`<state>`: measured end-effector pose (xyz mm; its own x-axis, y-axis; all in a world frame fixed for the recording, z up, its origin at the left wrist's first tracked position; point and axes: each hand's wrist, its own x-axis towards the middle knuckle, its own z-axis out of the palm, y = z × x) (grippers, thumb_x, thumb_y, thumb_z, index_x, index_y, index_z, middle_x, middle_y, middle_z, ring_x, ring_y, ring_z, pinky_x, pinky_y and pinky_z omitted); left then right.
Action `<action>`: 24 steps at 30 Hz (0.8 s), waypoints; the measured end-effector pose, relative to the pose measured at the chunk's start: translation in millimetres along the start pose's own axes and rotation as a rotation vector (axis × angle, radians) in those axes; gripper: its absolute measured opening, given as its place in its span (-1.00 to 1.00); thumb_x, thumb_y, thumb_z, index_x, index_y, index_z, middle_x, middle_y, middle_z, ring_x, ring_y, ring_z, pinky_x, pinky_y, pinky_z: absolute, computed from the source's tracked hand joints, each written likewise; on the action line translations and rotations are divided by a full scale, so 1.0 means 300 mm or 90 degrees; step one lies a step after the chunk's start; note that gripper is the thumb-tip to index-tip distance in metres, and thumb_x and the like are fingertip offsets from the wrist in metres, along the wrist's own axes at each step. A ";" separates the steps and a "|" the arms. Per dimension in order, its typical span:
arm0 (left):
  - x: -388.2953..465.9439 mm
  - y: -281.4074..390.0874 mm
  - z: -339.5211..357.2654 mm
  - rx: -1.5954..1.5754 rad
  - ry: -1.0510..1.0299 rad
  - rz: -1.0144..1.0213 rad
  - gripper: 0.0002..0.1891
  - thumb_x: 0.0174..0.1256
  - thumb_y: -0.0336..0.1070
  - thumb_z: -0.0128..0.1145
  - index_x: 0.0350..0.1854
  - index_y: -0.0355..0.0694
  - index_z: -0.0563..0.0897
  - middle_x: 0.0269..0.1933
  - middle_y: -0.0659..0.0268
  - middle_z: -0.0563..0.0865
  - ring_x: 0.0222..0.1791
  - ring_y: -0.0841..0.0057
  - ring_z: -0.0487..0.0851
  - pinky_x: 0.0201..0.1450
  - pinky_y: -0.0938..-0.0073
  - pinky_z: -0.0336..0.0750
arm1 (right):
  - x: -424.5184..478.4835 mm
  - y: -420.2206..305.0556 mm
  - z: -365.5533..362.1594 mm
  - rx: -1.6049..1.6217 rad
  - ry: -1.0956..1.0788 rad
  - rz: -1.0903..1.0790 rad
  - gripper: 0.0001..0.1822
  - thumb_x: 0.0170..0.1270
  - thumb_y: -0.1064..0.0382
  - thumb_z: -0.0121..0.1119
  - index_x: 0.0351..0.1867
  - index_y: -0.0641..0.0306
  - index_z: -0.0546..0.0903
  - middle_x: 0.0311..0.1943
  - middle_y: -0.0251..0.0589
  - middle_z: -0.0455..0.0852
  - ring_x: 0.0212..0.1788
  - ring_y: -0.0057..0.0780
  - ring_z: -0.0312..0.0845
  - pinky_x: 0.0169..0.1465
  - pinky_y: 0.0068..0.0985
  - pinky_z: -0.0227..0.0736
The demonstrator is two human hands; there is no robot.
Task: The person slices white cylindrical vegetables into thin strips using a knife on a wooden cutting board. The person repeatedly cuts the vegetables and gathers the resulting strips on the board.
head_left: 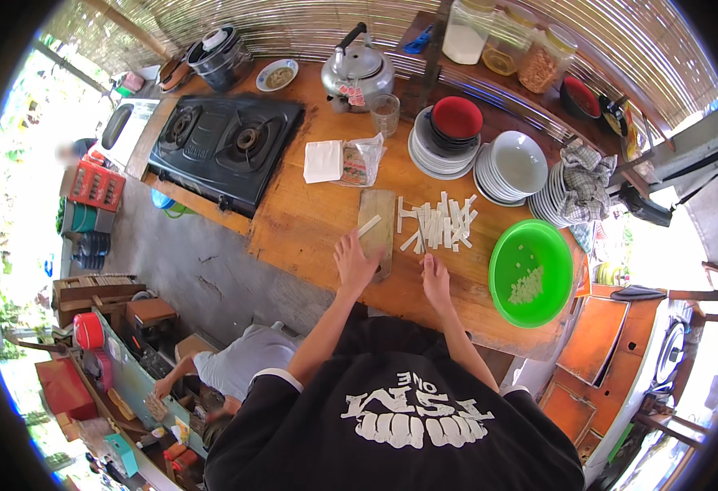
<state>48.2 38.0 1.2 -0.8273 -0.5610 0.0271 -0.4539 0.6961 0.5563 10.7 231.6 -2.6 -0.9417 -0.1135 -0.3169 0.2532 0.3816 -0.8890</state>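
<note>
My left hand (355, 261) lies over the near left part of a small wooden cutting board (386, 212), its fingers apart beside a white strip (369, 225) on the board. In my right hand (435, 276) is the handle of a knife (421, 236), whose blade points away over the near edge of a pile of white strips (442, 221). The pile lies on the wooden table right of the board. Further right, a green plastic basin (499, 276) holds small white cubes (526, 286). A white block (323, 162) and a plastic packet (359, 164) lie beyond the board.
A black two-burner gas stove (224, 147) is at the left. At the back are a metal kettle (359, 67), a glass (385, 115) and a plate of food (277, 75). Stacked plates and bowls (509, 166) stand behind the pile. Another person (248, 362) is behind me at lower left.
</note>
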 end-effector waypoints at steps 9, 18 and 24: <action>0.029 0.040 -0.047 0.157 -0.045 0.075 -0.02 -0.17 0.09 0.44 0.39 -0.18 0.35 0.21 -0.06 0.41 0.25 -0.01 0.31 0.35 -0.05 0.11 | -0.038 -0.049 0.110 -0.100 -0.018 -0.007 -0.47 0.51 -0.14 -0.15 -0.22 0.33 0.59 -0.36 0.09 0.69 -0.20 0.07 0.62 -0.09 -0.16 0.44; 0.174 -0.292 -0.256 0.099 0.033 0.271 -0.59 0.13 -0.10 0.30 0.00 -0.17 0.65 -0.07 0.15 0.57 0.07 0.17 0.45 0.25 0.08 0.25 | -0.093 -0.095 0.262 -0.234 -0.042 -0.066 -0.50 0.52 -0.12 -0.13 -0.24 0.35 0.52 -0.35 0.21 0.66 -0.21 0.22 0.57 -0.14 -0.01 0.39; 0.222 -0.279 -0.201 0.006 -0.032 0.372 -0.76 0.24 -0.30 0.21 -0.06 -0.13 0.70 -0.19 0.24 0.57 -0.05 0.29 0.52 0.12 0.19 0.33 | -0.086 -0.149 0.384 -0.267 -0.045 -0.094 -0.59 0.55 -0.04 -0.18 -0.19 0.32 0.44 -0.31 0.28 0.65 -0.19 0.31 0.54 -0.17 0.07 0.35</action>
<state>51.0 -84.7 6.6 -0.9559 -0.0610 0.2872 0.0795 0.8879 0.4530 49.3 111.8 7.3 -0.9396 -0.2521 -0.2315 -0.0089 0.6941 -0.7198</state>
